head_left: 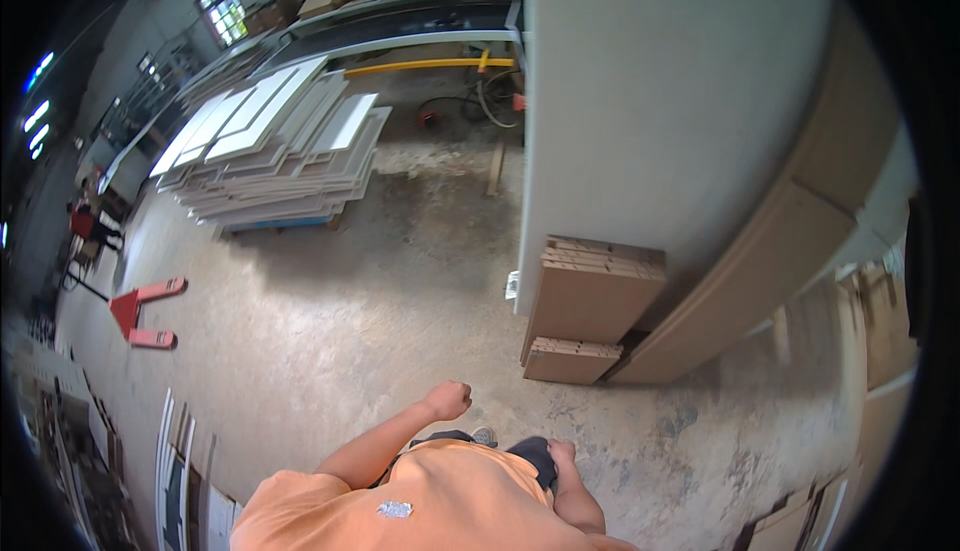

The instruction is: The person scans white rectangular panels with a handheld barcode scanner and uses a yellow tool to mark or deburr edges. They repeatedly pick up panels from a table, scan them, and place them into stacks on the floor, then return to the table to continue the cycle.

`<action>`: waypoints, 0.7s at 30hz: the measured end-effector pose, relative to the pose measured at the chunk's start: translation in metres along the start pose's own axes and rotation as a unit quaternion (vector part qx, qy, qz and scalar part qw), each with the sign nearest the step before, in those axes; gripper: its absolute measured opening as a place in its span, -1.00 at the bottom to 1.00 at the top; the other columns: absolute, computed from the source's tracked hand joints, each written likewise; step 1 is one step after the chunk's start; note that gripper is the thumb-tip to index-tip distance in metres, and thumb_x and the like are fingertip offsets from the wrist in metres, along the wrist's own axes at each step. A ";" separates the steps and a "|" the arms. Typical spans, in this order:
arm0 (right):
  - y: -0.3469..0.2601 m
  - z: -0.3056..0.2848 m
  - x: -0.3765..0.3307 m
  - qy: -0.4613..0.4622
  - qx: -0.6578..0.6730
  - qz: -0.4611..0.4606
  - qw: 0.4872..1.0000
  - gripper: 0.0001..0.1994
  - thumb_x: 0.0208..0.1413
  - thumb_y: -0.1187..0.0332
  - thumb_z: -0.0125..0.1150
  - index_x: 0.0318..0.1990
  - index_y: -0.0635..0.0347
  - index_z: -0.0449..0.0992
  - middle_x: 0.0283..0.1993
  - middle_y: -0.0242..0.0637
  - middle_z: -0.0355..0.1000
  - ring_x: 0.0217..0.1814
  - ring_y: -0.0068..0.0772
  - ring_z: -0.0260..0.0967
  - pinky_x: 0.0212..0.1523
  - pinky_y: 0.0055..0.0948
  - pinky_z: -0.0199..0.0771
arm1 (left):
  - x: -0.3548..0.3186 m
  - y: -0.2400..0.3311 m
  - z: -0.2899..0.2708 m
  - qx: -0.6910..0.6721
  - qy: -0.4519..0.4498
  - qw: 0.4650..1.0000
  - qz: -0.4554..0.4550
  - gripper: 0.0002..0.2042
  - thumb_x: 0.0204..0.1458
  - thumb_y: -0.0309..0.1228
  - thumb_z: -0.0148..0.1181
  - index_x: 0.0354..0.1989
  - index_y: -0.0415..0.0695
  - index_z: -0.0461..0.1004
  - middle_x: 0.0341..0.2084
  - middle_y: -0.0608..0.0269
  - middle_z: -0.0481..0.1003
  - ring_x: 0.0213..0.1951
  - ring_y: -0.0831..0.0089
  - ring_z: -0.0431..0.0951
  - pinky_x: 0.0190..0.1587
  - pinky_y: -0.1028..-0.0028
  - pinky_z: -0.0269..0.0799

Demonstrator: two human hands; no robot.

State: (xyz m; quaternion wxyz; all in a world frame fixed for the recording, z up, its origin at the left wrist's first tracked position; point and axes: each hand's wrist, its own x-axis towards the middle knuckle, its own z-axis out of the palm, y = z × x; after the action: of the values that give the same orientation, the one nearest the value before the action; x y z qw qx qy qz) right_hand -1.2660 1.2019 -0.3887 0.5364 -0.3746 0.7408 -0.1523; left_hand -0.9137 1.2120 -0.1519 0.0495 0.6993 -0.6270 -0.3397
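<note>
My left hand (449,401) is in front of my body above the concrete floor, its fingers curled into a loose fist. Nothing shows in it, and it touches nothing. My right hand (562,450) hangs low beside my dark shorts (535,454). Its fingers are small and partly turned away, so their pose is unclear. Nearest to both hands, ahead and slightly right, flattened brown cardboard boxes (592,301) stand on edge, with a shorter bundle of cardboard (570,361) in front of them.
A large pale wall panel (660,101) rises behind the cardboard, with long cardboard sheets (730,271) leaning to its right. Stacked white boards (290,141) sit on a pallet at far left. A red pallet jack (125,316) stands left. More boards (175,461) lean at lower left.
</note>
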 end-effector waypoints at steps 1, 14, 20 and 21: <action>-0.026 0.013 0.012 -0.003 -0.136 -0.081 0.987 -0.79 -0.05 0.28 0.25 -0.51 0.27 0.56 -0.54 -0.17 0.51 -0.52 -0.34 0.47 -0.46 -0.26 0.43 | -0.005 -0.017 -0.010 -0.035 0.023 0.999 -0.013 -0.73 0.05 -0.26 0.13 -0.36 -0.25 0.58 -0.40 -0.12 0.59 -0.27 -0.11 0.58 -0.18 0.09 0.49; -0.500 0.248 0.090 -0.168 -0.247 -0.347 0.889 -0.63 0.09 0.17 0.24 -0.08 0.27 0.48 -0.12 0.03 0.52 -0.03 0.09 0.48 0.00 -0.09 0.46 | 0.143 -0.163 -0.199 -0.260 0.120 0.942 -0.175 -0.49 0.19 -0.10 0.09 -0.60 -0.35 0.55 -0.62 -0.15 0.53 -0.46 -0.04 0.59 -0.30 0.16 0.48; -0.759 0.278 0.103 0.161 -0.098 -0.504 0.843 -0.41 0.12 0.32 0.28 0.22 0.37 0.18 0.19 0.14 0.21 0.26 0.23 0.15 0.24 -0.01 0.23 | 0.243 -0.222 -0.365 -0.260 0.170 0.942 -0.128 -0.49 0.22 -0.09 0.05 -0.52 -0.37 0.54 -0.63 -0.09 0.53 -0.49 0.07 0.59 -0.32 0.22 0.46; -0.798 0.272 0.118 0.249 -0.086 -0.514 0.816 -0.40 0.10 0.32 0.30 0.21 0.40 0.17 0.21 0.17 0.20 0.26 0.24 0.15 0.25 0.02 0.21 | 0.257 -0.236 -0.387 -0.271 0.166 0.938 -0.135 -0.51 0.21 -0.12 0.07 -0.53 -0.37 0.53 -0.65 -0.06 0.53 -0.52 0.17 0.58 -0.35 0.26 0.44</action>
State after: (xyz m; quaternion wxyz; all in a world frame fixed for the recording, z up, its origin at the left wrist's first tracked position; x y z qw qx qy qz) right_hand -0.7231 0.6280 -0.0711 0.1430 -0.6952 0.5583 -0.4295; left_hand -0.5114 0.8887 -0.0792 0.2941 0.7842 -0.3935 -0.3790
